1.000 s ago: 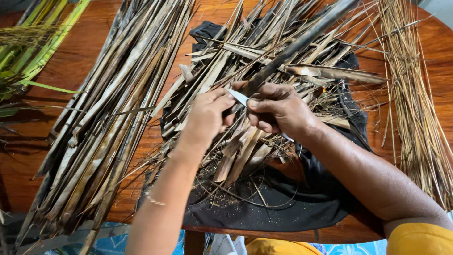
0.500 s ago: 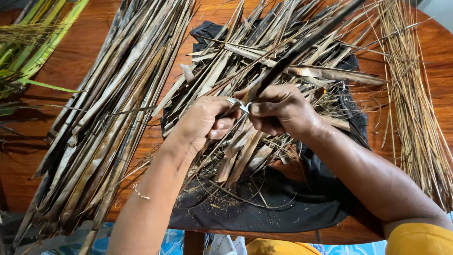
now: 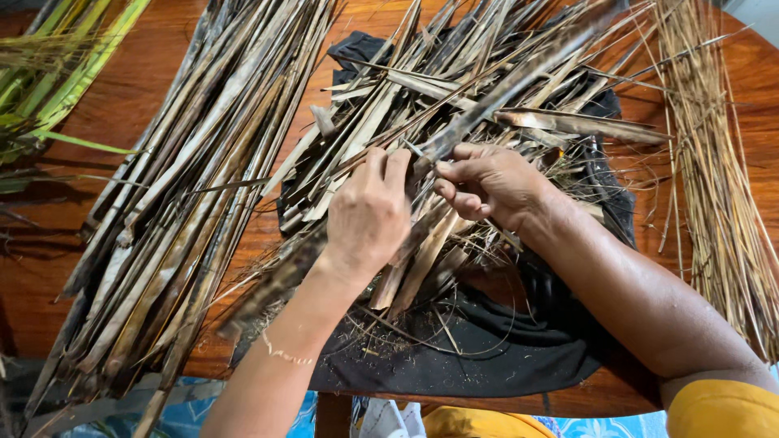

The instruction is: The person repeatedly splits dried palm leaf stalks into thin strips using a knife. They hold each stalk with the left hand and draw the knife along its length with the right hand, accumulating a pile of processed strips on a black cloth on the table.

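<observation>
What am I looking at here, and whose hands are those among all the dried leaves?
This is one picture from a camera worn on a person's head, looking down at their own two bare hands. No machine is involved. The left hand and the right hand meet over a heap of dried leaf strips lying on a black cloth. The right hand grips a long dark leaf strip that runs up and away; a small pale blade seems to sit between the hands, though it is mostly hidden. Everything rests on a reddish wooden table. To the left lies a long bundle of dried leaves, further left some green leaves, and on the right a sheaf of thin straw-coloured stalks.
</observation>
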